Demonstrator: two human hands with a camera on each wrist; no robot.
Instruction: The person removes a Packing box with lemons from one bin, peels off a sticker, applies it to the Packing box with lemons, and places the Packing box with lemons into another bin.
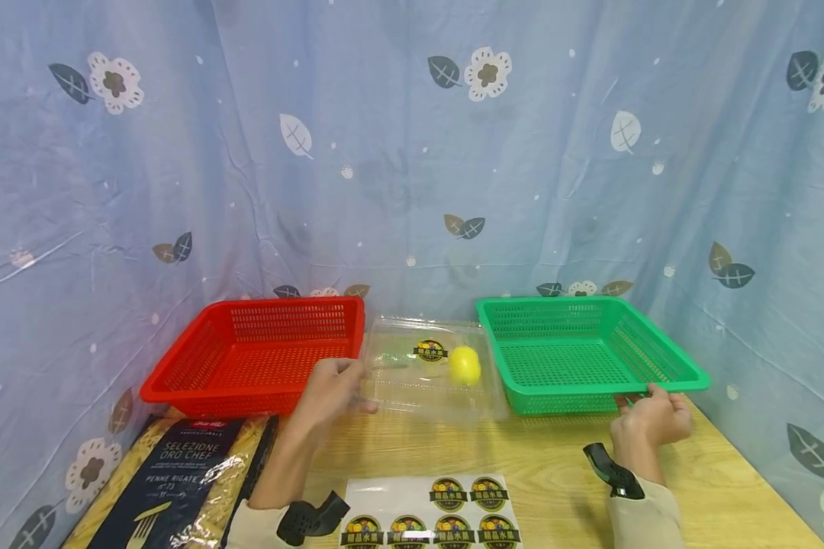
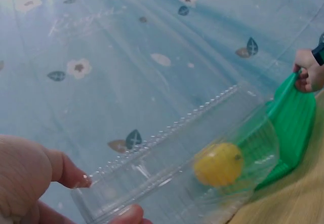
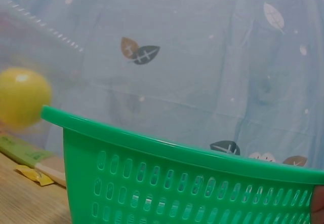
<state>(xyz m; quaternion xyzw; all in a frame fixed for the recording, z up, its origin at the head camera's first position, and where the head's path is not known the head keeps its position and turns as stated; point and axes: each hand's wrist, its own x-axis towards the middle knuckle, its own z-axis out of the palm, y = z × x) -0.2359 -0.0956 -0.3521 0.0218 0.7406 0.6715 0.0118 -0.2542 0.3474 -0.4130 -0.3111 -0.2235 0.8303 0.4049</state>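
Observation:
A clear plastic box [image 1: 412, 389] with a round fruit sticker [image 1: 429, 351] on it holds a yellow lemon [image 1: 464, 366], also seen through the plastic in the left wrist view. My left hand [image 1: 333, 393] grips the box at its left end; thumb and fingers are on that edge in the left wrist view. The box hangs above the table between two baskets. On the right, my right hand [image 1: 654, 418] holds the front rim of the green basket [image 1: 590, 398] near its right corner. Only a fingertip of that hand shows in the right wrist view.
A red basket [image 1: 247, 402] stands at the left. In front of it lies a penne pasta bag [image 1: 185, 473]. A sheet of round stickers [image 1: 384, 496] lies at the table's front. Behind the box is a green packet [image 3: 23, 153], and a blue curtain [image 1: 398, 191] surrounds the table.

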